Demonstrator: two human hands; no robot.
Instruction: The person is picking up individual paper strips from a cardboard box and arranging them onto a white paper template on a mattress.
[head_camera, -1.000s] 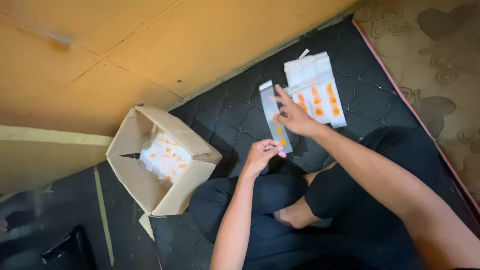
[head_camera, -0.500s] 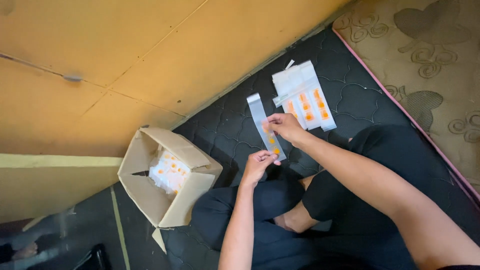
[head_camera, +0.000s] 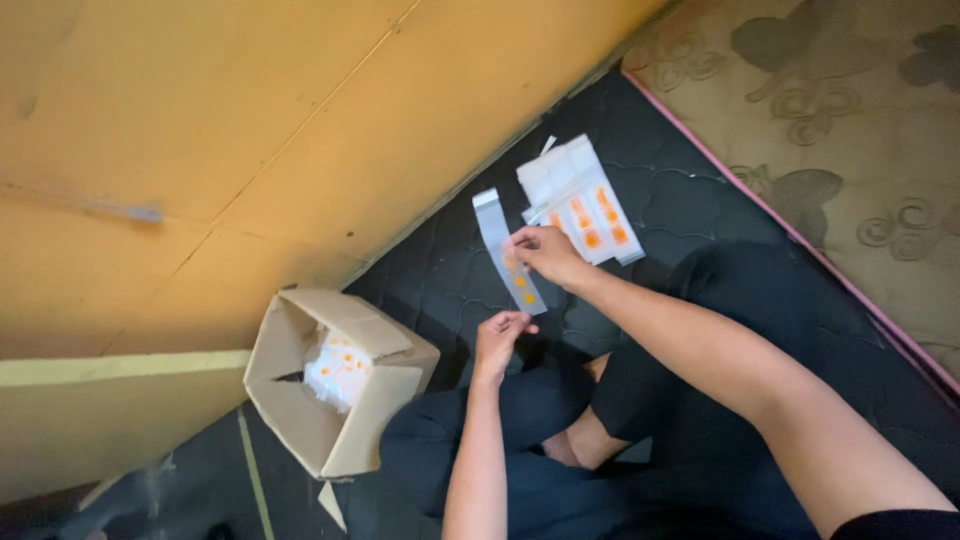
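Observation:
My right hand pinches the middle of a long clear plastic strip with small orange pieces in it, lying on the dark quilted mattress. My left hand is just below the strip's lower end, fingers drawn together near it; whether it grips the strip is unclear. A stack of similar clear packets with orange pieces lies right beside my right hand.
An open cardboard box holding white packets with orange dots sits left of my knees. A yellow wall runs behind. A patterned beige carpet lies to the right of the mattress edge. My crossed legs in dark trousers fill the foreground.
The view has shifted slightly. Both hands stay on the strip, and my left hand has dropped a little lower from the strip's end.

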